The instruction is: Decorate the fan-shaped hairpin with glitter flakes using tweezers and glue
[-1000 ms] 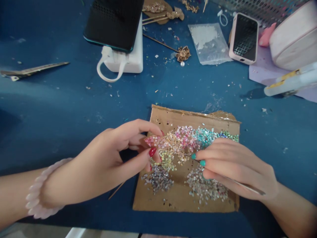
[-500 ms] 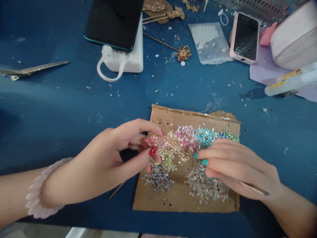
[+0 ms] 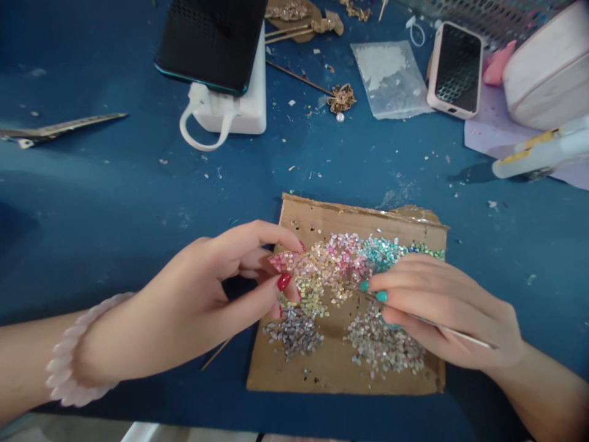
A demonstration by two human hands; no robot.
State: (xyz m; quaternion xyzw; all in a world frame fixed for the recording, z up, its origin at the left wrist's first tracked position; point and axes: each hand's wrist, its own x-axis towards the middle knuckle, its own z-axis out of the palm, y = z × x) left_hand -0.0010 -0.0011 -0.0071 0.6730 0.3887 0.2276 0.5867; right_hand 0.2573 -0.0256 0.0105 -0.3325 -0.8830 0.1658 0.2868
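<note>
My left hand [image 3: 197, 294] is pinching a pointed piece set with pink chips [image 3: 286, 263] between thumb and fingertips. A thin brown stick [image 3: 216, 354] shows below this hand; whether it joins the pink piece is hidden. My right hand [image 3: 442, 307] is closed round a slim metal tool [image 3: 460, 334], whose tip end lies among the chips. Whether the tool has one prong or two I cannot tell. Under both hands lies a cardboard sheet [image 3: 331, 374]. On it are pink chips [image 3: 345, 252], turquoise chips [image 3: 381, 253], yellowish chips [image 3: 313, 299], dark grey chips [image 3: 294, 334] and pale grey chips [image 3: 384, 344].
Behind the board are a black phone [image 3: 211, 43] on a white charger block [image 3: 253, 116], a flower-headed hairpin [image 3: 341, 98], a clear plastic bag [image 3: 391, 80] and a pink-framed device [image 3: 455, 67]. A metal clip [image 3: 64, 129] lies left, a white pen-like tube [image 3: 538, 150] right.
My right hand has shifted very slightly, and the metal tool's rear end has tipped up a little. My left hand and the pink piece stay where they were.
</note>
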